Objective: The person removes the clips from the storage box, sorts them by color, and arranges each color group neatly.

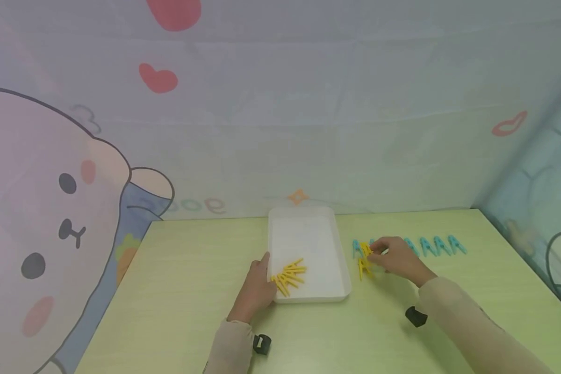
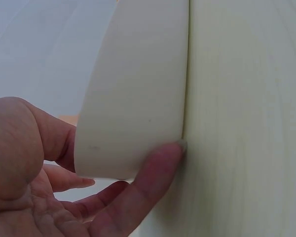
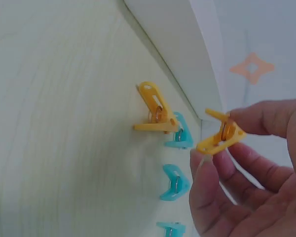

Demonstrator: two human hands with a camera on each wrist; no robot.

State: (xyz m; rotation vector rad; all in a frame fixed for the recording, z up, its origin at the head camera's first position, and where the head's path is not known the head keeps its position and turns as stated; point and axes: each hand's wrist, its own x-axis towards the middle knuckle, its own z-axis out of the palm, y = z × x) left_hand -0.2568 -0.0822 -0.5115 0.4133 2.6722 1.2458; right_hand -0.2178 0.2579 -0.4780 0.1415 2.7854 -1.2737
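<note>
A shallow white tray (image 1: 310,239) lies on the table, with several yellow clothespins (image 1: 291,275) fanned out in its near left corner. My left hand (image 1: 257,285) grips that corner; in the left wrist view its fingers wrap around the tray wall (image 2: 138,89). To the right of the tray, my right hand (image 1: 399,258) pinches one yellow clothespin (image 3: 222,137) between thumb and fingers, above the table. Another yellow clothespin (image 3: 158,111) stands on the table close by. Several teal clothespins (image 1: 441,245) form a row behind and to the right, partly hidden by the right hand.
The pale green table (image 1: 182,301) ends at a printed cloth backdrop (image 1: 243,130), close behind the tray's far end. Another cloth (image 1: 542,197) hangs along the right side. A black wrist mount (image 1: 416,316) hangs beneath the right forearm, and another (image 1: 262,344) is beside the left.
</note>
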